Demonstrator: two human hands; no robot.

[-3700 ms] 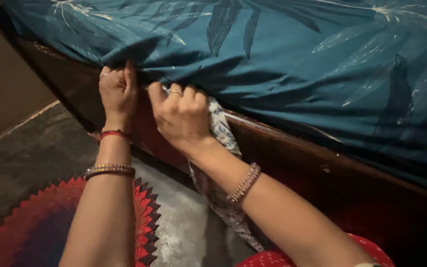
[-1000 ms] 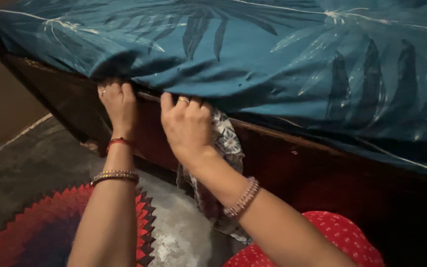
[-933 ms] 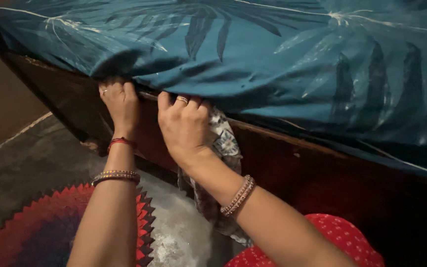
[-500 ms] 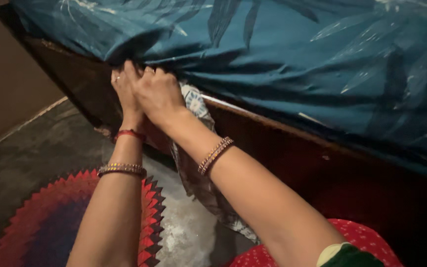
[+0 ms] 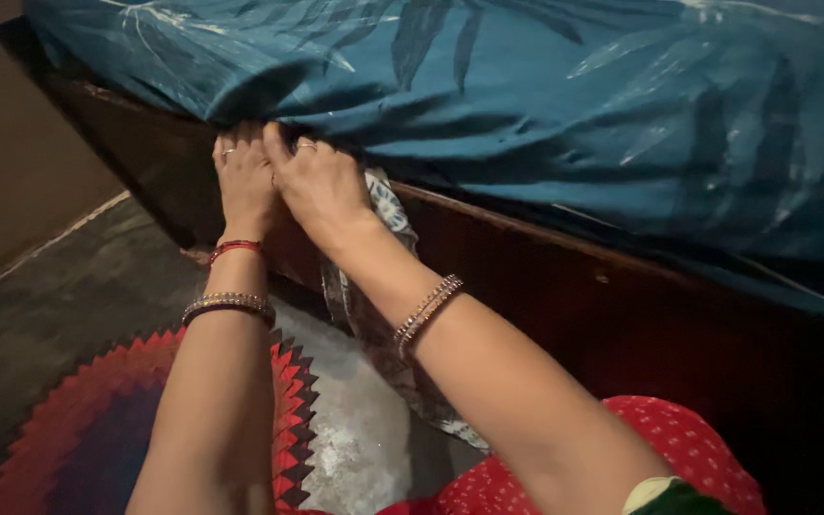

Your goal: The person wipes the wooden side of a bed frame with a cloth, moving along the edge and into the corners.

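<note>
- The teal leaf-print bedsheet [image 5: 545, 105] covers the bed and drapes over its near edge; its hem sits right where both hands meet, above the dark wooden bed frame [image 5: 565, 286].
- It looks light, soft and limp, likely to crease and slide easily, so the hem edge seems the best place to take hold, gathered in a fold.
- The left hand [image 5: 243, 176] has its fingers curled shut on the hem of the bedsheet.
- The right hand [image 5: 321, 186] touches it, side by side, fingers bent into the same fold; they seem pressed on the cloth, though the tips are hidden.
- A white patterned cloth [image 5: 379, 286] hangs down the frame below the right wrist.
- A round red-and-dark mat [image 5: 69, 429] lies on the grey floor [image 5: 78, 277].
- Compared with a second ago, the right hand has moved left to join the left hand; they were apart then.
</note>
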